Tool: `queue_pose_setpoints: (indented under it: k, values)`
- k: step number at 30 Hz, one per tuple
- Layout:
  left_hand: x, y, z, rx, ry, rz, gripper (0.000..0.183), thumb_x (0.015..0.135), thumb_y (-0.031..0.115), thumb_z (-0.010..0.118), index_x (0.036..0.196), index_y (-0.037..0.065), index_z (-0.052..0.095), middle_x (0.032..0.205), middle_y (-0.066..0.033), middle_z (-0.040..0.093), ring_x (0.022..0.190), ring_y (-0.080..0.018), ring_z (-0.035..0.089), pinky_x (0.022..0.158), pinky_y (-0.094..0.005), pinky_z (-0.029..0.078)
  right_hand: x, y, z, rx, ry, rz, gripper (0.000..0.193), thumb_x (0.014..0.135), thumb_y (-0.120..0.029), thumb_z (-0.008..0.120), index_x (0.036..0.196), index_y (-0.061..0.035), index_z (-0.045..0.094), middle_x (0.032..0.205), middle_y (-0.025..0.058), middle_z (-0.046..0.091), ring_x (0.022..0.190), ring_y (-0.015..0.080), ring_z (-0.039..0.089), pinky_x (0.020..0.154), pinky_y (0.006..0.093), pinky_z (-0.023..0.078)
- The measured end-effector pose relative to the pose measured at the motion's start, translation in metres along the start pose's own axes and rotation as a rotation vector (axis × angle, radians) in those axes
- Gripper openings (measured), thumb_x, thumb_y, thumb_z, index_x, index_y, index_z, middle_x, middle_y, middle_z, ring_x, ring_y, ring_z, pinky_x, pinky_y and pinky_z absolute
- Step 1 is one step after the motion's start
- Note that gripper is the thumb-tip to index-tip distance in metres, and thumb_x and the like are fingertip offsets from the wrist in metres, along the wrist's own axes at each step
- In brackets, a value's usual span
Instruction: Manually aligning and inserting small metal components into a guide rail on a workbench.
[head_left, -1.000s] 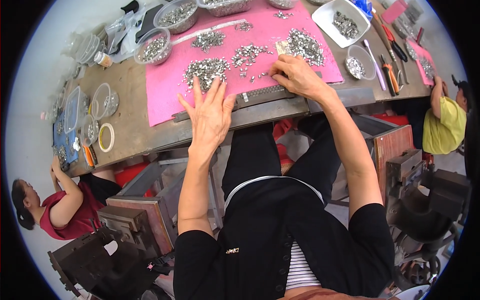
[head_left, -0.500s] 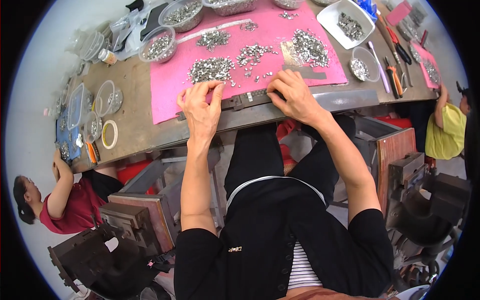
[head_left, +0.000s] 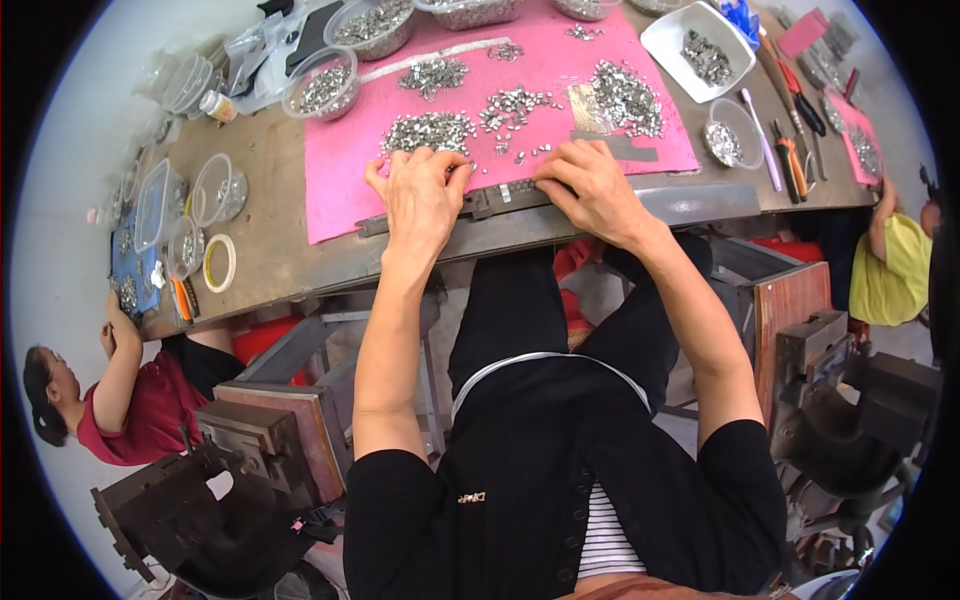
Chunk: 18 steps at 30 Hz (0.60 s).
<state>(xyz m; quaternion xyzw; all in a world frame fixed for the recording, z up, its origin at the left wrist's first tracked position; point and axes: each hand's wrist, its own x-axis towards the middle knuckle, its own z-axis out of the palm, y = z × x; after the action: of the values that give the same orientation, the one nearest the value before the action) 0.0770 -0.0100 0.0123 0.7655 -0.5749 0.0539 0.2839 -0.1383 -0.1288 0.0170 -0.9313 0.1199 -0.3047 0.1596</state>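
Near edge of the counter [head_left: 268,185] | dark bar [head_left: 484,204] between left hand [head_left: 424,200] and right hand [head_left: 595,195] | grips curled, contents cannot be told | apparently done: 1 bright piece [head_left: 505,191] on bar | remaining: silver heap [head_left: 430,131] loose

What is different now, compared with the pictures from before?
The left hand, earlier spread over the near edge of the left metal pile, now has its fingers curled there. The right hand moved back slightly, uncovering more of the dark flat strip. The pink mat looks unchanged.
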Motion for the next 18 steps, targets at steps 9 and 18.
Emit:
queue_pose_setpoints:
  k: [9, 18]
  values:
    - [0.003, -0.004, 0.002, -0.067, -0.038, 0.043, 0.008, 0.083, 0.022, 0.078, 0.086, 0.015, 0.076, 0.081, 0.0001, 0.067, 0.090, -0.0237, 0.060, 0.102, -0.0562, 0.030, 0.048, 0.001, 0.048, 0.049, -0.076, 0.053, 0.010, 0.088, -0.015, 0.069, 0.093, -0.0074, 0.069, 0.090, 0.0093, 0.062, 0.093, 0.0290, 0.061, 0.083, 0.0422, 0.043]
    - [0.003, -0.003, 0.000, -0.040, -0.062, 0.021, 0.013, 0.084, 0.027, 0.078, 0.089, 0.015, 0.076, 0.080, 0.0006, 0.067, 0.089, -0.0207, 0.060, 0.103, -0.0507, 0.030, 0.045, 0.011, 0.039, -0.027, -0.057, 0.050, 0.008, 0.089, -0.012, 0.067, 0.091, -0.0045, 0.066, 0.087, 0.0115, 0.063, 0.088, 0.0316, 0.063, 0.078, 0.0421, 0.044]
